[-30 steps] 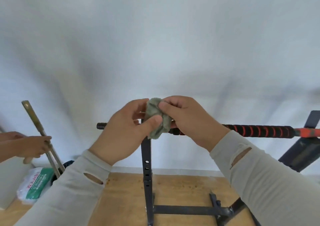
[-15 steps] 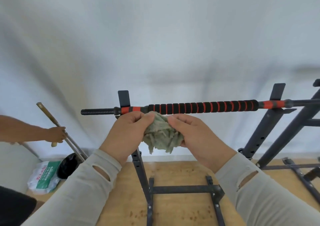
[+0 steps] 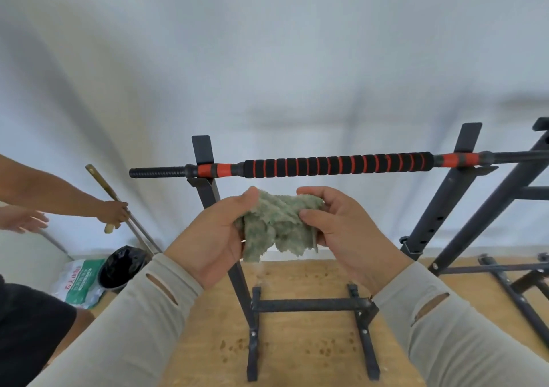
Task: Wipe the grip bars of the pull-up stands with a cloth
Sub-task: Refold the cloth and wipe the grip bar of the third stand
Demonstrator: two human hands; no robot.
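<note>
Below grip bar (image 3: 335,166), clear gap, both hands' fingers (image 3: 309,215) pinching cloth (image 3: 276,226) edges

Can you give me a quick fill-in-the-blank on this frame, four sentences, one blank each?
1. The cloth is held by ____ hands, the left hand and right hand.
2. The cloth sits ____ the grip bar, not touching it.
3. The foam grip is black with ____ rings.
4. At the left edge another person's hand holds a ____.

Missing words: both; below; red; stick
</note>
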